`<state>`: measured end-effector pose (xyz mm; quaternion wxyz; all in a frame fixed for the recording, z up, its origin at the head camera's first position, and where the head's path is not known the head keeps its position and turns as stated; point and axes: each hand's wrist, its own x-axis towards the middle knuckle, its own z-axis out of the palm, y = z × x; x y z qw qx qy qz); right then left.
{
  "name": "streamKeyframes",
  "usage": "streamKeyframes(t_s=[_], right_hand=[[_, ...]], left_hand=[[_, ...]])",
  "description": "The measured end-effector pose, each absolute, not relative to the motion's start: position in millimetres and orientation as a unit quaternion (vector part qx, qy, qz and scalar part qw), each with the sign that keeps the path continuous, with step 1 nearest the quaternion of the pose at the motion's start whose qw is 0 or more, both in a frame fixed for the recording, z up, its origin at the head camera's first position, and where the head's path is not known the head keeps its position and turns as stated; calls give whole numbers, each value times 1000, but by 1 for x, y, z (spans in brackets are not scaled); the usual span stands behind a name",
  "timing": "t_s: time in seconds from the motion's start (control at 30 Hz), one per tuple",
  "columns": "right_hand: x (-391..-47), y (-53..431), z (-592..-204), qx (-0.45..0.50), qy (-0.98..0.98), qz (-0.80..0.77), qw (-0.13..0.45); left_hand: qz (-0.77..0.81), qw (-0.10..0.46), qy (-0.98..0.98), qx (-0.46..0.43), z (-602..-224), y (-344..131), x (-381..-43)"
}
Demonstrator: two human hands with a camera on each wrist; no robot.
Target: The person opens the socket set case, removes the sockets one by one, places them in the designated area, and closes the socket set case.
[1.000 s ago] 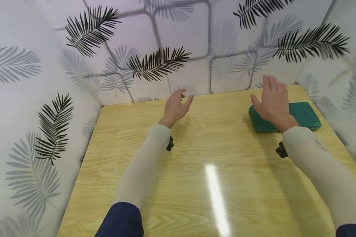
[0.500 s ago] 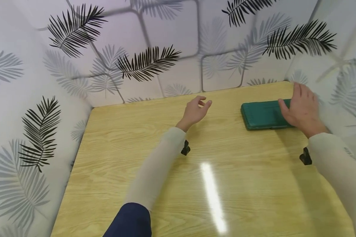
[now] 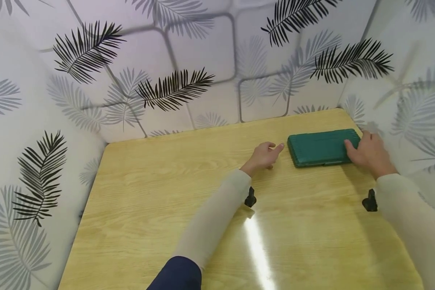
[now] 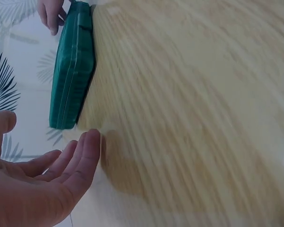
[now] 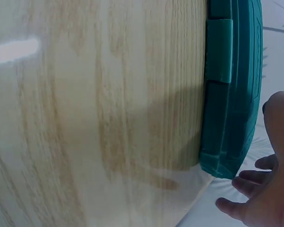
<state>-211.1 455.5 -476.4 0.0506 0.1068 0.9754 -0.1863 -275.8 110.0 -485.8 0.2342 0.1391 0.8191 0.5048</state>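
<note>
Green case (image 3: 320, 149), flat, closed, lying at the far right part of the wooden table (image 3: 159, 209), long side across the view, close to the patterned wall (image 3: 402, 104); ribbed lid and a latch tab on the near edge, seen in the right wrist view (image 5: 231, 94); also seen edge-on from the left wrist (image 4: 73, 71).

Right hand (image 3: 370, 155) at the case's right end; thumb laid on the lid near the corner, fingers wrapped past the end on the far side; from the right wrist view (image 5: 269, 189) fingers curled just beyond the end, contact there too hidden to tell; loose hold at the end, not a full clasp.

Left hand (image 3: 264, 156) just left of the case, near its left end, apart from it by a small gap; fingers relaxed, slightly bent, pointing toward the case, holding nothing; palm open in the left wrist view (image 4: 42, 184).

Pale sleeves on both forearms, dark cuff nearer the body; small black clip at each wrist.

Glare streak on the table surface toward the near edge; leaf-print panels enclosing the table on three sides.
</note>
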Motion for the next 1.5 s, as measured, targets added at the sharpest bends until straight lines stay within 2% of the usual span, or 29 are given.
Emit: streamKeyframes(t_s=[0.2,0.4,0.67,0.93,1.07,1.5], right_hand=[[-215,451,-483,112,966,-218,77],[-223,444,-482,112,960,-246,71],[-221,434,-483,121,947,-280,104],[-219,427,-488,119,941,-291,123],[-218,430,-488,109,941,-292,135],[-200,438,-469,61,928,-287,230]], left_hand=[[533,269,793,120,-483,119,-271],[566,293,763,113,-483,126,-268],[588,253,766,59,-496,129,-255],[640,252,726,6,-502,119,-250],[651,269,710,10,-502,110,-253],[622,346,702,44,-496,79,-258]])
